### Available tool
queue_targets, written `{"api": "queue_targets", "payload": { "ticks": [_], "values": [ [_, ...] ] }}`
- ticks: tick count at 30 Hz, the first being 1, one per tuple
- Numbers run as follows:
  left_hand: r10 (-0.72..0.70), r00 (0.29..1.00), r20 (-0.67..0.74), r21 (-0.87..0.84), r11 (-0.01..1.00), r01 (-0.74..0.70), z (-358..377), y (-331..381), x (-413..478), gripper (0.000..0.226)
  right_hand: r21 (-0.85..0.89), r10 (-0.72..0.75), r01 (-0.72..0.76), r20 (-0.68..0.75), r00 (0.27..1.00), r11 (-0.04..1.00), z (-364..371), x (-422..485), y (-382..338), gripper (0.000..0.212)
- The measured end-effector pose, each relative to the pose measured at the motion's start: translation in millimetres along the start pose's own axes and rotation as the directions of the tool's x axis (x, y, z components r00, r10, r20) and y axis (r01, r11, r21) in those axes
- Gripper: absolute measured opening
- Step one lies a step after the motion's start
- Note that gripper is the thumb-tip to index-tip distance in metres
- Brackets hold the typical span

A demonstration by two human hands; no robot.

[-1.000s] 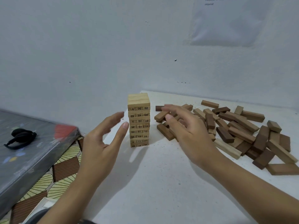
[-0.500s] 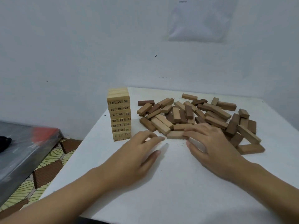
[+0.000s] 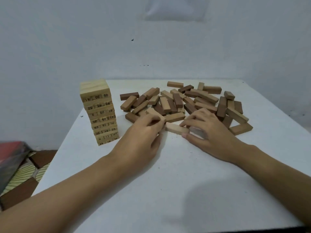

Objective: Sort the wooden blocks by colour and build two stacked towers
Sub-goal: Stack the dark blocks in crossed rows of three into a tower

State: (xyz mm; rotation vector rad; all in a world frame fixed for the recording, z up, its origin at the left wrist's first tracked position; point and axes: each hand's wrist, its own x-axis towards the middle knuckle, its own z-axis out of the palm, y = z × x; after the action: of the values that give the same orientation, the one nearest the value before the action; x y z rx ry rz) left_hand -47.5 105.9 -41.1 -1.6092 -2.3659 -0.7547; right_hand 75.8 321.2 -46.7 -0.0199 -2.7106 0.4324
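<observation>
The left hand (image 3: 143,133) and right hand (image 3: 208,132) each close a grip on one end of a pale block (image 3: 176,128), best lifted level, clear of the pile (image 3: 202,100).

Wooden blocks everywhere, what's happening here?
A person is sorting blocks on a white table. A tower of pale numbered blocks stands at the left; a heap of mixed brown blocks lies beside it. The left hand and right hand hold one pale block by its ends, at the heap's near edge. No second tower shows yet.
</observation>
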Motion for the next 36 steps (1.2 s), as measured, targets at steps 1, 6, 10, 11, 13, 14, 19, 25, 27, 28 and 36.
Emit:
{"api": "queue_targets", "payload": {
  "ticks": [1,6,10,11,13,14,19,25,27,28,36],
  "values": [
    [0.000,1.000,-0.023,-0.029,1.000,-0.001,-0.3,-0.3,-0.1,0.031,0.002,0.003,-0.003,-0.004,1.000,1.000,-0.9,-0.5,-0.7,0.032],
    [0.037,0.998,-0.048,-0.112,0.993,-0.042,-3.9,5.4,-7.2,0.014,0.040,0.047,-0.045,-0.044,0.998,0.998,-5.7,-3.7,-1.8,0.023],
    [0.075,0.997,-0.030,-0.167,0.983,-0.079,-4.5,10.6,-9.5,0.013,0.043,0.066,-0.065,-0.013,0.998,0.997,-6.7,-5.0,-1.4,0.030],
    [0.083,0.996,-0.028,-0.176,0.981,-0.087,-4.3,11.7,-8.8,0.012,0.048,0.057,-0.057,-0.004,0.998,0.997,-6.8,-5.1,-1.9,0.029],
    [0.097,0.995,-0.022,-0.189,0.977,-0.100,-3.6,12.1,-6.3,0.013,0.080,0.039,-0.039,0.001,0.999,0.996,-6.9,-4.6,-3.0,0.027],
    [0.106,0.994,-0.013,-0.195,0.975,-0.106,-3.1,12.3,-5.5,0.014,0.101,0.035,-0.036,0.006,0.999,0.994,-7.2,-4.9,-3.9,0.027],
    [0.189,0.982,0.003,-0.215,0.959,-0.184,3.8,15.4,-0.5,0.018,0.101,0.000,-0.008,0.077,0.997,0.995,-10.9,-8.9,-8.0,0.035],
    [0.215,0.975,-0.048,-0.243,0.945,-0.220,9.9,17.3,0.9,0.015,0.095,-0.016,-0.003,0.199,0.980,0.995,-22.9,-13.9,-14.0,0.053],
    [0.198,0.978,-0.059,-0.251,0.946,-0.207,9.7,18.4,1.9,0.016,0.111,-0.021,-0.003,0.211,0.977,0.994,-26.0,-12.8,-13.4,0.049],
    [0.190,0.980,-0.066,-0.257,0.945,-0.200,9.5,19.0,3.1,0.016,0.111,-0.030,0.006,0.216,0.976,0.994,-26.6,-11.9,-12.0,0.041],
    [0.214,0.976,-0.052,-0.269,0.938,-0.220,10.6,34.6,17.5,0.025,0.096,-0.053,0.035,0.196,0.979,0.995,-35.4,-6.3,12.1,0.024]
  ]
}}
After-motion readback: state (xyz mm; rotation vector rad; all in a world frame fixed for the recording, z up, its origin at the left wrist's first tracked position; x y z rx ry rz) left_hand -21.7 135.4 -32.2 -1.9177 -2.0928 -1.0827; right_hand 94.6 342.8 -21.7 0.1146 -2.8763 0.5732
